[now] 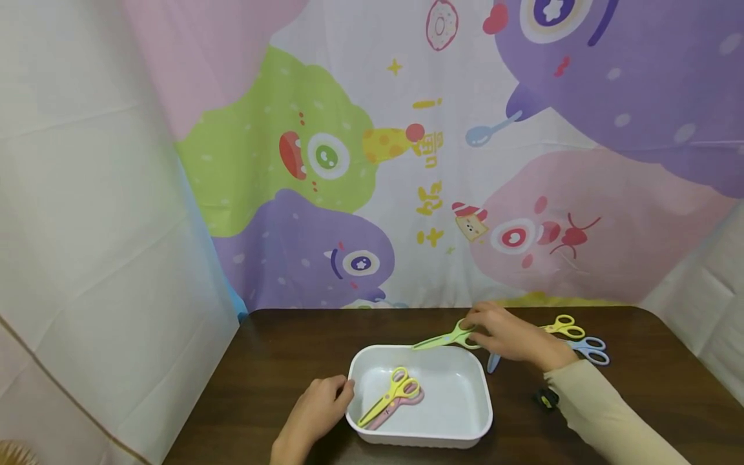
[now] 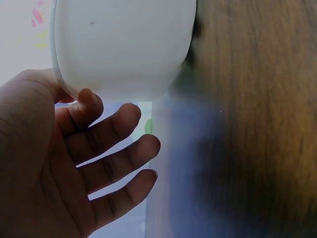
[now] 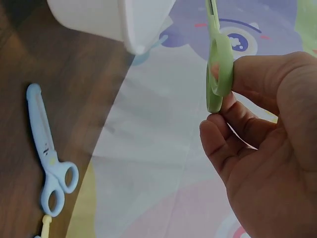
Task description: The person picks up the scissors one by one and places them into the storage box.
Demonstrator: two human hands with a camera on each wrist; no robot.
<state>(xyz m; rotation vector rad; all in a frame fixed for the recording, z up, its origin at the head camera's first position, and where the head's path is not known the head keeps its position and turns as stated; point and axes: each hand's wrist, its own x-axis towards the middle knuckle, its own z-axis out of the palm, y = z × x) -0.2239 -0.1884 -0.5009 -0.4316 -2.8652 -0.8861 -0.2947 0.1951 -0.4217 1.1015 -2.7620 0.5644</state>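
A white plastic tray (image 1: 450, 403) sits on the table, with yellow scissors (image 1: 385, 405) lying over pink scissors (image 1: 391, 414) inside it. My left hand (image 1: 318, 405) pinches the tray's left rim between thumb and index finger, and its other fingers spread loosely beside the wall (image 2: 124, 54). Green scissors (image 1: 438, 341) are held in my right hand (image 1: 508, 332), thumb and fingertips pinching the handle loops (image 3: 224, 64). Their blades point left over the tray's far rim. Below my right forearm lie blue scissors (image 3: 40, 124), partly hidden in the head view.
Another pair of yellow scissors (image 1: 566, 327) lies at the back right, close to the blue handles (image 1: 593, 352). A small black object (image 1: 545, 399) is by the right sleeve. A patterned cloth (image 1: 430, 258) hangs behind the dark wooden table (image 1: 273, 349).
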